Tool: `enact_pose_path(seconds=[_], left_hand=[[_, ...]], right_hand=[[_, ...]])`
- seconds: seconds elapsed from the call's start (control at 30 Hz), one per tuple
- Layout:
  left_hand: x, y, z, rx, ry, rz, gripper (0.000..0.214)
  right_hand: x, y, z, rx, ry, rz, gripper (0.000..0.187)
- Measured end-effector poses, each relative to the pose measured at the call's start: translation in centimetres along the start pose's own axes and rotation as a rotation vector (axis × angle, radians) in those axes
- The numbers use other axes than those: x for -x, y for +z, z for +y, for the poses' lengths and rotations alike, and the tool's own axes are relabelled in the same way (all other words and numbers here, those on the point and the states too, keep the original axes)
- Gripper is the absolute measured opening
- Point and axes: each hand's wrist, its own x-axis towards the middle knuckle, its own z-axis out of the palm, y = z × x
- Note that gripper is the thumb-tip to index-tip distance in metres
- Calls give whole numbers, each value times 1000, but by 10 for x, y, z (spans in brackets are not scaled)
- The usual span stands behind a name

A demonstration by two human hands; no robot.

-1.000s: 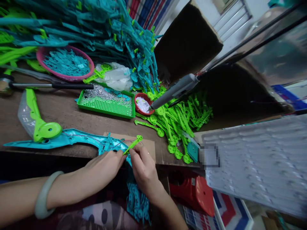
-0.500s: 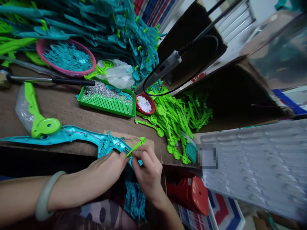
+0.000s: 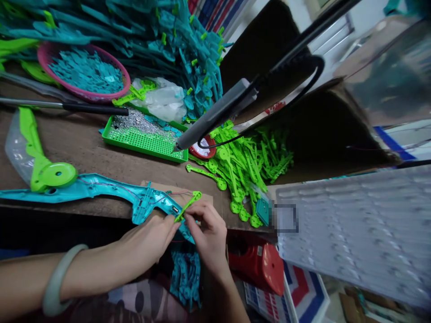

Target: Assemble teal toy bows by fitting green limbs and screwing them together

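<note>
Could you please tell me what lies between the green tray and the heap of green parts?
In the head view, a red bowl of white pieces sits between the tray and the heap, partly behind a grey tool.

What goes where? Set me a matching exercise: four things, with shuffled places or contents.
1. Round pink plastic basket
2. Rectangular green perforated tray
3. Slim lime-green plastic strip
4. Pale-green ring-shaped bangle

A. Pinched by the left hand
B. Holding small silvery pieces
C. On the left forearm
D. Holding flat teal pieces

Pairs: 1-D, 2-B, 3-A, 4-C
</note>
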Motion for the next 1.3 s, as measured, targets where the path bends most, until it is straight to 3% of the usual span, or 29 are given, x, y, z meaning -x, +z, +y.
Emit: enact_pose_path(seconds=[0.13,0.27,0.57,0.7,0.8,0.9,0.97,1.1,1.17,1.27,1.3], left_hand=[[8,-1,-13,-197,-2,44,38],[9,0,-12,-228,-52,63,38],[13,-2,2,-261,-88,-52,40],[14,0,0,-155,-95,-128,45],[16,-2,3,-129,-33,-145,45],[15,-7,8,-191,35,-187,46],[9,-14,15,-242,73,-225,47],[-13,-33,38,-415,265,-306,45],[-23,-42,54,-549,498,-124,37],[-35,-38,73,-515,801,420,43],[-40,-31,77,-437,834,522,54]], right_hand=[[1,1,3,-40,41,8,12],[4,3,5,-41,34,-18,12],[5,1,5,-157,96,114,8],[7,5,11,-373,184,91,6],[8,13,14,-712,303,121,11],[6,15,15,-980,455,0,30],[4,10,16,-1003,471,-74,29],[-7,-19,24,-859,328,-75,22],[-15,-42,26,-710,209,24,22],[-24,-77,15,-439,-54,455,20],[-28,-86,7,-362,-159,599,20]])
